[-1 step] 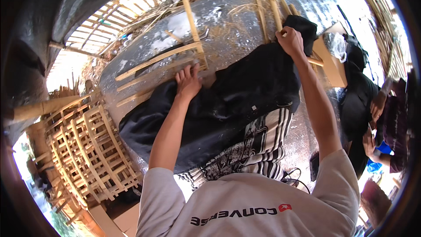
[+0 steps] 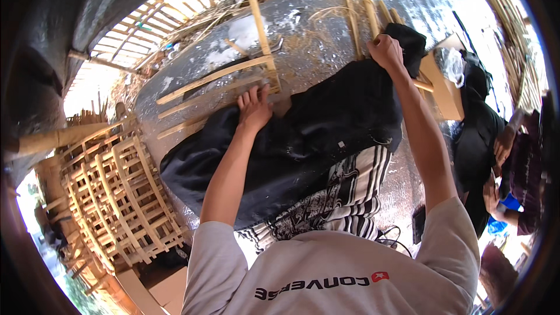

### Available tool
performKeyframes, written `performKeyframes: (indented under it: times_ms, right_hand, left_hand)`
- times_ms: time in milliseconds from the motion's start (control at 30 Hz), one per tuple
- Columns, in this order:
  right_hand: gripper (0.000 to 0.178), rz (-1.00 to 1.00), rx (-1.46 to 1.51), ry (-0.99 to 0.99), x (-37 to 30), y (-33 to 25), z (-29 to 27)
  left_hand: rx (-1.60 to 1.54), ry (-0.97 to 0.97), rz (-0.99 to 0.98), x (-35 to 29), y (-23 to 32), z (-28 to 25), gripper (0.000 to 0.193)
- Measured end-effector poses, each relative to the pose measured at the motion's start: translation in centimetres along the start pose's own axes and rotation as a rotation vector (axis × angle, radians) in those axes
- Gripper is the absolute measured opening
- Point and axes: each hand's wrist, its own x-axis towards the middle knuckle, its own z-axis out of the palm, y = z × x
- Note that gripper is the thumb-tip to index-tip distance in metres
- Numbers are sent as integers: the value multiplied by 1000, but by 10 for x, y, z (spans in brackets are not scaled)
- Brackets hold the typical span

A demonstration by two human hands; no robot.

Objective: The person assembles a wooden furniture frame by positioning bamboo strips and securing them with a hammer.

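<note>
Black cloth (image 2: 344, 105) lies across my lap and legs, over a black-and-white patterned cloth (image 2: 356, 184). My left hand (image 2: 255, 107) rests at the cloth's far edge, fingers stretched out beside the ends of several split bamboo strips (image 2: 219, 77). One longer strip (image 2: 258, 20) runs away from these fingers. My right hand (image 2: 386, 52) is closed in a fist at the near end of a bamboo stick (image 2: 366, 0), which appears to be in its grip. A thinner strip (image 2: 351, 20) lies just left of that stick.
A silvery sheet (image 2: 303, 29) covers the ground, scattered with shavings. Left stands a woven bamboo lattice (image 2: 119, 198). At right are a cardboard piece (image 2: 441, 90), a clear plastic bag (image 2: 450, 64) and another person's hands (image 2: 493, 193) near dark clothing. Bamboo poles (image 2: 504, 29) line the far right.
The whole view has shifted very slightly. Both hands keep almost the same place against the cloth and bamboo.
</note>
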Motion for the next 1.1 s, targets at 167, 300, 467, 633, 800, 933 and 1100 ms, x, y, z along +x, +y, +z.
performKeyframes:
  times_ms: [167,300,467,633,800,933,1100]
  right_hand:
    - [35,70,-247,-223,36,-23,28]
    - [37,49,-274,-314,48,-13,42]
    - [48,-126,-296,-282,44,-10,58]
    - [36,-170,-174,-155,64,22,66]
    - [31,-241,-64,36,59,41,61]
    - [29,-206,156,168,53,58,35]
    - [33,-154,305,447,68,54,-35]
  left_hand:
    - [-23,8,-28,-3,-1,4,65]
    - [-65,34,-19,-6,3,7,66]
    - [-66,-20,-36,-10,-3,9,73]
    - [-90,96,3,-4,8,9,69]
    - [-99,140,9,-6,1,11,68]
    - [-119,140,3,-7,2,11,68]
    - [-80,195,12,-9,3,14,70]
